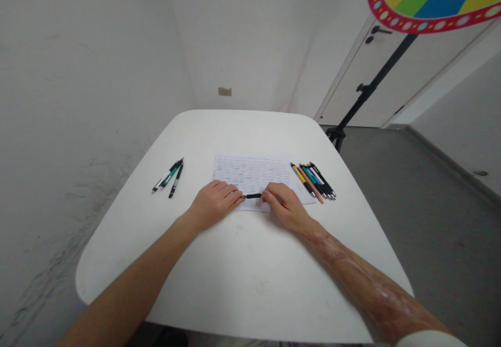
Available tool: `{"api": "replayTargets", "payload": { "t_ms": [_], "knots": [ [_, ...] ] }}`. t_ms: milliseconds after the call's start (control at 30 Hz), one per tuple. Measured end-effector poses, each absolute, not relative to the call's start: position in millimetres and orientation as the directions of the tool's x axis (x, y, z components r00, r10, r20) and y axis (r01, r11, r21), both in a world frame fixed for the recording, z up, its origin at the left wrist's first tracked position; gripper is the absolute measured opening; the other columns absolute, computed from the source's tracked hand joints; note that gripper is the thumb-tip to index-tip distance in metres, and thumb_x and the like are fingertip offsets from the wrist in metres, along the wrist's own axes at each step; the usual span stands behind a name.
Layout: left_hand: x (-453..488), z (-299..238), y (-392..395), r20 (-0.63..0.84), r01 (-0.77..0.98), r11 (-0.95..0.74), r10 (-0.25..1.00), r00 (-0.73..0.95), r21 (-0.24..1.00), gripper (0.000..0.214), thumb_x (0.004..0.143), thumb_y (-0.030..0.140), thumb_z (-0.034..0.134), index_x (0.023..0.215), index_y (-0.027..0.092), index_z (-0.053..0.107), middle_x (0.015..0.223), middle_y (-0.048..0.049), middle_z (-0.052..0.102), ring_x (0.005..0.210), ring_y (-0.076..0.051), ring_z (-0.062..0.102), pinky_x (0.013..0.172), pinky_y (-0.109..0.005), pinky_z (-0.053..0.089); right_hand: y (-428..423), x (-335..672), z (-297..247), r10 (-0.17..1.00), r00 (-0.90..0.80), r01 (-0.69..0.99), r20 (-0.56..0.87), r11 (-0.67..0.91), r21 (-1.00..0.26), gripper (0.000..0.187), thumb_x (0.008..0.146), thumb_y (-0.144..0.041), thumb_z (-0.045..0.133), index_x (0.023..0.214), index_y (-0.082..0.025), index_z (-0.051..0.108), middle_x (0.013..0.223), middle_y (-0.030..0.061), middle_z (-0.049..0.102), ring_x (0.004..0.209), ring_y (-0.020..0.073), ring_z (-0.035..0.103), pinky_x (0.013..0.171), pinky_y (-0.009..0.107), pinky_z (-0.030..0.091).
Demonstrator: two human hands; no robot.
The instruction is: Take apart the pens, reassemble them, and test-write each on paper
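A slim black pen (253, 195) with a shiny left end lay sideways between the two hands, over the near part of a white paper sheet covered in writing (250, 172), its long side running left to right. On the left of the smooth white table (235, 279) sat a small bunch of black, green and silver pens (168, 178), then came the left hand (216, 201), its fingers pinching the pen's left end. The right hand (285, 205) pinched the other end, so both hands were just as near, and past it lay a slanting row of many-coloured pens (313, 181).
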State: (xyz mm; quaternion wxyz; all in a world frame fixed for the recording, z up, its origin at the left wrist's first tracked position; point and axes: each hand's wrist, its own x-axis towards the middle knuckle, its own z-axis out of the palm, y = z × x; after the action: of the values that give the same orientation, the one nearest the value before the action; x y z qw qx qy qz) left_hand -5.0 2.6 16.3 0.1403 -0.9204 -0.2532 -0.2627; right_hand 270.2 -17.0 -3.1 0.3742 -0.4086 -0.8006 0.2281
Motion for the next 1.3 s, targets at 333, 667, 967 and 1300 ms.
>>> {"api": "replayTargets", "payload": {
  "t_ms": [333, 667, 967, 1300],
  "knots": [
    [-5.2, 16.6, 2.6, 0.567, 0.537, -0.834, 0.384, 0.729, -0.127, 0.022, 0.116, 0.029, 0.056, 0.104, 0.017, 0.071, 0.095, -0.0035, 0.079, 0.086, -0.018, 0.072, 0.079, -0.035, 0.052, -20.2, 269.2, -2.0, 0.833, -0.363, 0.497, 0.417, 0.552, -0.670, 0.018, 0.107, -0.030, 0.059, 0.090, -0.024, 0.062, 0.082, 0.0019, 0.067, 0.079, 0.0213, 0.059, 0.079, 0.037, 0.043],
    [-4.9, 16.0, 3.5, 0.554, 0.558, -0.819, 0.406, 0.727, -0.132, 0.023, 0.115, 0.032, 0.057, 0.105, 0.019, 0.073, 0.099, -0.0047, 0.077, 0.088, -0.019, 0.071, 0.083, -0.036, 0.052, -17.7, 268.4, -1.3, 0.823, -0.381, 0.470, 0.422, 0.565, -0.678, 0.035, 0.111, -0.035, 0.053, 0.077, -0.024, 0.052, 0.073, 0.0003, 0.060, 0.074, 0.0203, 0.055, 0.079, 0.038, 0.042],
    [-6.5, 19.1, 1.8, 0.608, 0.572, -0.808, 0.385, 0.694, -0.141, 0.020, 0.113, 0.030, 0.060, 0.103, 0.019, 0.074, 0.100, -0.0033, 0.079, 0.086, -0.016, 0.072, 0.086, -0.033, 0.055, -20.0, 268.2, 2.2, 0.820, -0.424, 0.492, 0.384, 0.565, -0.663, 0.032, 0.113, -0.039, 0.047, 0.088, -0.024, 0.059, 0.078, 0.0019, 0.066, 0.077, 0.0213, 0.059, 0.084, 0.039, 0.043],
    [-6.0, 17.6, 1.0, 0.611, 0.551, -0.817, 0.350, 0.710, -0.172, 0.019, 0.113, 0.026, 0.059, 0.102, 0.021, 0.073, 0.095, -0.0017, 0.080, 0.085, -0.015, 0.074, 0.084, -0.033, 0.057, -17.7, 266.1, 1.5, 0.789, -0.487, 0.500, 0.374, 0.603, -0.622, 0.046, 0.116, -0.038, 0.040, 0.072, -0.025, 0.038, 0.066, -0.0010, 0.052, 0.068, 0.0196, 0.048, 0.078, 0.039, 0.041]
  ]
}}
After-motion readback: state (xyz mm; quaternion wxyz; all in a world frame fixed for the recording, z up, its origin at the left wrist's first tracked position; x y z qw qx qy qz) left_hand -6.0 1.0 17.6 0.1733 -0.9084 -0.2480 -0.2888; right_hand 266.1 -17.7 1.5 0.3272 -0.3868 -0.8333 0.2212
